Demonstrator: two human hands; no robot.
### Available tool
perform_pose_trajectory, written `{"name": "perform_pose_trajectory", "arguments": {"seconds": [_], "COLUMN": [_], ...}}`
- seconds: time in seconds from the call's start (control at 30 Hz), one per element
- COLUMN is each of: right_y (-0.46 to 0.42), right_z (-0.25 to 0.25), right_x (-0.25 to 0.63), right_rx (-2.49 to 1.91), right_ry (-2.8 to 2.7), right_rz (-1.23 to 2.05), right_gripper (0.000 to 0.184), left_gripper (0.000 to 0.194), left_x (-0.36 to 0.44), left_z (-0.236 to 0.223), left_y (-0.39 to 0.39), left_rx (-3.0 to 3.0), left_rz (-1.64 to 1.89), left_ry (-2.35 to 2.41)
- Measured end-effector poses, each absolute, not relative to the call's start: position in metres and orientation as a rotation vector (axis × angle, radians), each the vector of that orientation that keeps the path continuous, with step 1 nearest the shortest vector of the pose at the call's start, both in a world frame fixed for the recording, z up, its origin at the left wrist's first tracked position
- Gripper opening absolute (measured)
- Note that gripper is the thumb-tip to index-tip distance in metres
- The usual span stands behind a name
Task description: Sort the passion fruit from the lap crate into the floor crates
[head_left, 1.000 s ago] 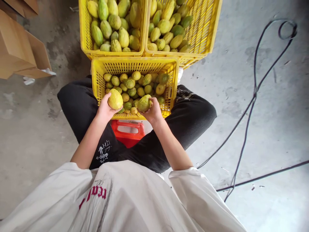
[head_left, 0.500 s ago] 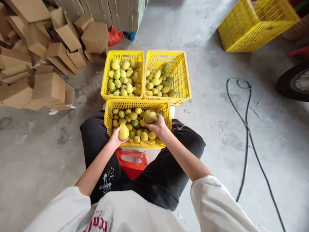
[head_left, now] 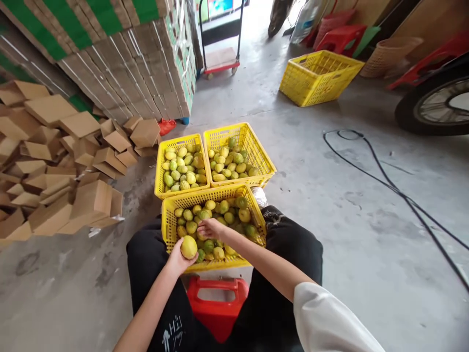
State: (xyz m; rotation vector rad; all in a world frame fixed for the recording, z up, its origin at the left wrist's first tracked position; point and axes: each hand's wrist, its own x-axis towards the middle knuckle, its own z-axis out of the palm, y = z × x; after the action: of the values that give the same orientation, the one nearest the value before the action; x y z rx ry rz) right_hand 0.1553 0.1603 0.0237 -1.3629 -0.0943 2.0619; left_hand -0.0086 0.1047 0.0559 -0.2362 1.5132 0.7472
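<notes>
My left hand is wrapped round a yellow melon-like fruit, held over the near left corner of the front yellow crate. Over the middle of that crate, my right hand reaches left, fingers loosely bent and apart, holding nothing that I can see. Its fingertips are close above a yellow fruit, and whether they touch it is hidden. Oval yellow and green fruits fill the crate's bottom. Behind stand two more crates of such fruits, a left crate and a right crate.
A red plastic stool stands between my knees. Folded cardboard pieces lie heaped at left, below stacked cartons. Another yellow crate, a black cable, a wheel and a hand trolley are farther off.
My right hand has let go of the greenish fruit and moved left towards my left hand. The left hand keeps its yellow fruit. The view has tilted up, showing more of the room.
</notes>
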Motion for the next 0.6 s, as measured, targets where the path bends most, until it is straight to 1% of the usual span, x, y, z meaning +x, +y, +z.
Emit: {"name": "perform_pose_trajectory", "arguments": {"seconds": [0.07,0.17,0.27,0.37,0.43,0.5,0.6], "right_y": [0.158,0.167,0.179,0.180,0.175,0.170,0.169], "right_z": [0.028,0.039,0.051,0.060,0.065,0.068,0.074], "right_x": [0.147,0.153,0.171,0.186,0.192,0.193,0.186], "right_rx": [-1.320,-1.299,-1.308,-1.324,-1.311,-1.292,-1.299], "right_ry": [-0.148,-0.162,-0.142,-0.124,-0.085,-0.052,-0.036], "right_rz": [2.135,2.117,1.996,1.904,1.894,1.920,1.965], "right_gripper": [0.021,0.012,0.014,0.014,0.015,0.019,0.028], "left_gripper": [0.016,0.021,0.031,0.045,0.045,0.038,0.024], "left_x": [-0.007,0.001,0.011,0.017,0.016,0.014,0.013], "left_z": [0.060,0.076,0.107,0.141,0.151,0.143,0.105], "left_y": [0.113,0.147,0.203,0.256,0.277,0.282,0.258], "left_rx": [-0.313,-0.313,-0.104,0.163,0.343,0.510,0.683], "left_rz": [0.716,0.741,0.990,1.108,1.143,1.100,0.882], "left_ry": [1.534,1.479,1.330,1.135,1.098,1.150,1.338]}}
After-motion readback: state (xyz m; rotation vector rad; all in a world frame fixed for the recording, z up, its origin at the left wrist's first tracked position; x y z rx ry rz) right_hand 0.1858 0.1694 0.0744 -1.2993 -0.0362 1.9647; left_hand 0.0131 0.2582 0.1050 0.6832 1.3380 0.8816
